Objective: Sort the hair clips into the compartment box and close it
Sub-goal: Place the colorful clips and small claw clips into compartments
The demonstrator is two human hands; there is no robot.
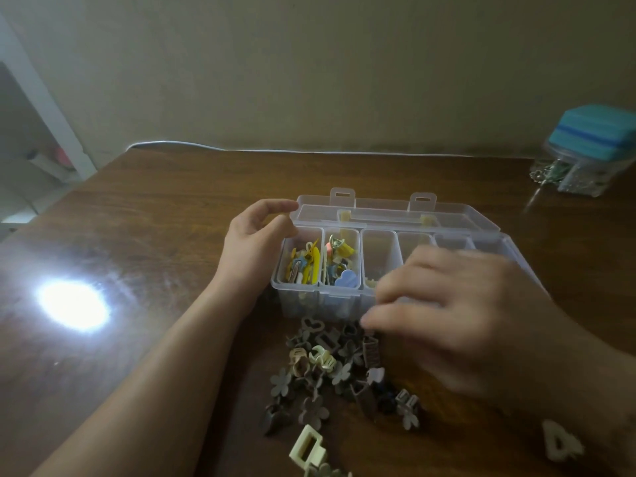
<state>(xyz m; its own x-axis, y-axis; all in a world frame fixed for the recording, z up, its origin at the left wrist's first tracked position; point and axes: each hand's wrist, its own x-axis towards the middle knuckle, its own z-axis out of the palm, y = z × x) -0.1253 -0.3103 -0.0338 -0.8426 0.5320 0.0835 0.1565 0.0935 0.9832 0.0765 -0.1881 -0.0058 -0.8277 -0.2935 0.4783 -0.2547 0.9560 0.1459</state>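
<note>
Small, light, rigid plastic hair clips [330, 370] heaped near the surface's front edge, before the open compartment box [378, 256]. Best pinched across the body. Right hand [457, 318] blurred, grip unclear; left hand [256, 235] loosely spread, touching the box's corner.

Clear glossy plastic box [299, 290] on polished wood table [165, 215].
</note>
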